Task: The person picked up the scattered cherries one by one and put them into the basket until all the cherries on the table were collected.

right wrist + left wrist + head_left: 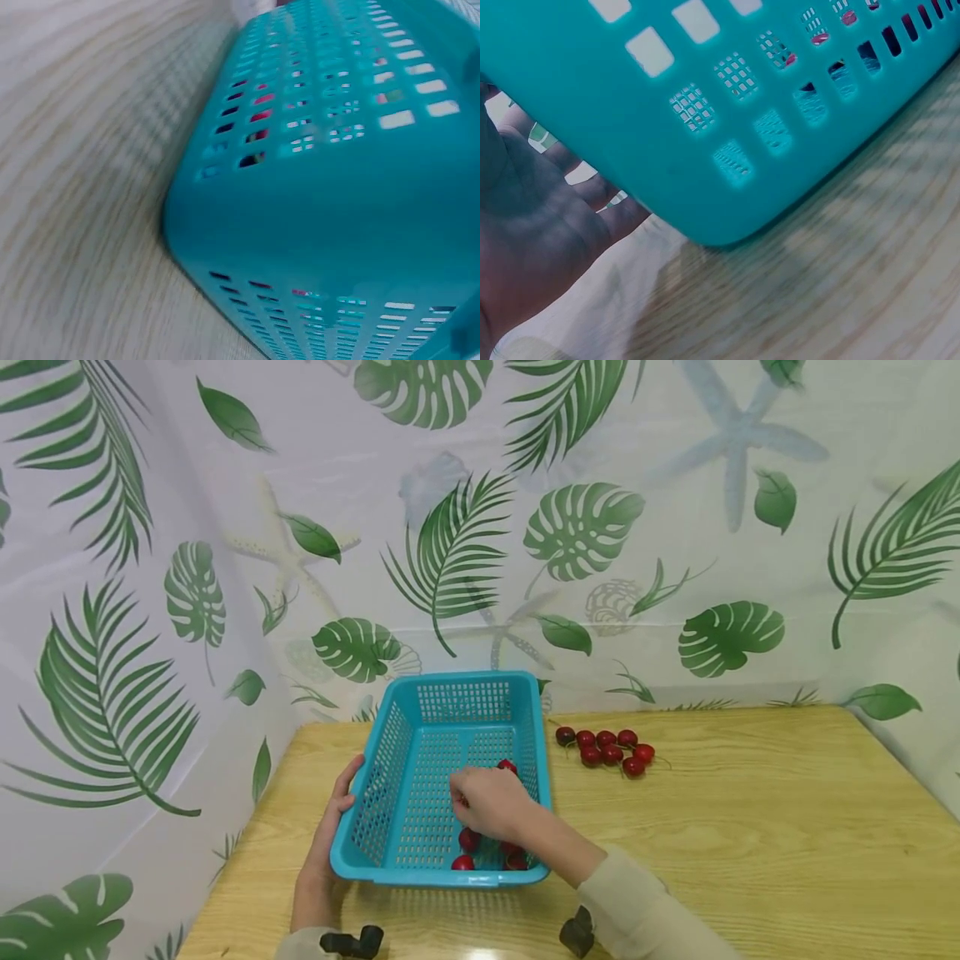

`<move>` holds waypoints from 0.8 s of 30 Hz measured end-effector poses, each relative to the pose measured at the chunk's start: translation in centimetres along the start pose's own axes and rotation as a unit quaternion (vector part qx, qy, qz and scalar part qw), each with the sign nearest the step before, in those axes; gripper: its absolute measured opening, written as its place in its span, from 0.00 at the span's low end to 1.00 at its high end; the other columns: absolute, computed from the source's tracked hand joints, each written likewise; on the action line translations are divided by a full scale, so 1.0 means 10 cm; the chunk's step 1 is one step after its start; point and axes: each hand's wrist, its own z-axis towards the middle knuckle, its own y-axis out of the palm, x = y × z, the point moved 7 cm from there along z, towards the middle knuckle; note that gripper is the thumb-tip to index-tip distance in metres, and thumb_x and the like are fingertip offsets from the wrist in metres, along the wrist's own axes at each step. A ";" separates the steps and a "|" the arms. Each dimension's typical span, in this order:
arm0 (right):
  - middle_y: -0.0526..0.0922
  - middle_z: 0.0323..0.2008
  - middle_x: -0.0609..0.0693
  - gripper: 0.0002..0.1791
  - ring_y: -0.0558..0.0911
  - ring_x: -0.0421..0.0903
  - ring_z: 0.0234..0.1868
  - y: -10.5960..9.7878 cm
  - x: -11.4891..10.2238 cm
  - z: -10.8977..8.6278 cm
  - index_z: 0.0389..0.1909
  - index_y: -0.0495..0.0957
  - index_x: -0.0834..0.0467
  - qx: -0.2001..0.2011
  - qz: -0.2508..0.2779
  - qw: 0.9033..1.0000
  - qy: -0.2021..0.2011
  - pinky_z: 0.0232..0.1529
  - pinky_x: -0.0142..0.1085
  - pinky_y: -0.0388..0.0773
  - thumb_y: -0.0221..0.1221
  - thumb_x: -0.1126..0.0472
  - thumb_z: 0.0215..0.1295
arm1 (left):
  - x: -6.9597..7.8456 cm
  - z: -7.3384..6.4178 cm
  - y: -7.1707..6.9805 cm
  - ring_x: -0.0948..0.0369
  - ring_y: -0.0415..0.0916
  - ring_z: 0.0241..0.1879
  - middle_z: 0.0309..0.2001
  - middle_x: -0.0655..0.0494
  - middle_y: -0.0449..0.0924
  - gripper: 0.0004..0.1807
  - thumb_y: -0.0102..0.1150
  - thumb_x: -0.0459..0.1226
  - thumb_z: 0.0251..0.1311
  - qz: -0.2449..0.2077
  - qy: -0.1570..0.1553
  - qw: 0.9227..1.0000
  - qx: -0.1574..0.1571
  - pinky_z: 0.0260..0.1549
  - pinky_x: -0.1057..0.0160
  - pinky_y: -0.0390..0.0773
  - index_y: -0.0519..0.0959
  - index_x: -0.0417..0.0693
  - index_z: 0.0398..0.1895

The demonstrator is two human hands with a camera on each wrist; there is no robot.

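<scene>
A blue plastic basket (440, 878) with slotted walls stands on the table. My left hand (327, 833) rests against its left side from outside, fingers fairly straight along the wall; in the left wrist view the palm of that hand (536, 217) faces the basket corner (705, 202). Inside the basket, my right hand (491, 797) has its fingers curled, with a bit of dark red showing beneath them, apparently a cherry in its pinch. Around it lie several red cherries (469, 839) on the basket floor. The right wrist view shows the basket's outer wall (300, 217), not the hand.
To the right of the basket, a cluster of several cherries with stems (611, 754) lies on the wooden table (750, 827). A leaf-patterned cloth (480, 568) hangs behind the table and along its left side.
</scene>
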 end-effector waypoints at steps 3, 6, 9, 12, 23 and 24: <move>0.74 0.24 0.39 0.07 0.70 0.34 0.23 -0.10 0.02 -0.02 0.27 0.73 0.50 0.040 0.040 0.998 0.011 0.22 0.28 0.66 0.60 0.62 0.63 | -0.01 0.00 0.01 0.38 0.47 0.73 0.79 0.45 0.38 0.34 0.23 0.41 0.69 -0.006 0.003 1.000 0.001 0.56 0.53 0.70 0.42 0.63 0.80; 0.75 0.25 0.40 0.05 0.71 0.35 0.24 -0.22 0.05 -0.05 0.30 0.75 0.51 0.088 0.074 0.993 0.023 0.24 0.29 0.68 0.61 0.62 0.63 | -0.02 -0.01 0.02 0.38 0.47 0.73 0.79 0.45 0.38 0.34 0.23 0.40 0.69 -0.007 0.005 1.000 -0.001 0.55 0.54 0.70 0.43 0.65 0.80; 0.75 0.24 0.40 0.05 0.70 0.35 0.24 -0.36 0.10 -0.09 0.31 0.76 0.52 0.144 0.119 0.982 0.042 0.24 0.29 0.68 0.63 0.62 0.61 | -0.02 0.02 0.03 0.38 0.47 0.73 0.79 0.44 0.39 0.33 0.24 0.40 0.70 -0.011 0.009 1.000 0.000 0.57 0.55 0.70 0.45 0.67 0.79; 0.74 0.22 0.41 0.05 0.70 0.37 0.23 -0.49 0.21 -0.16 0.30 0.77 0.53 0.196 0.179 0.962 0.064 0.25 0.30 0.69 0.64 0.64 0.61 | -0.02 0.03 0.03 0.37 0.48 0.72 0.79 0.44 0.40 0.33 0.24 0.40 0.70 -0.013 0.007 1.000 -0.001 0.56 0.53 0.71 0.45 0.67 0.79; 0.80 0.30 0.55 0.08 0.75 0.45 0.31 -0.68 1.23 -0.97 0.36 0.79 0.63 0.324 0.297 0.841 0.314 0.31 0.29 0.72 0.63 0.61 0.64 | 0.00 0.03 0.02 0.39 0.50 0.72 0.79 0.44 0.40 0.34 0.24 0.39 0.69 -0.023 0.002 1.000 0.002 0.56 0.55 0.71 0.44 0.64 0.80; 0.79 0.30 0.55 0.08 0.75 0.45 0.31 -0.68 1.33 -1.06 0.36 0.79 0.63 0.325 0.292 0.834 0.336 0.31 0.29 0.72 0.62 0.61 0.65 | 0.01 0.02 0.01 0.39 0.49 0.72 0.79 0.44 0.40 0.34 0.24 0.38 0.69 -0.021 0.004 1.000 0.001 0.56 0.55 0.71 0.44 0.63 0.80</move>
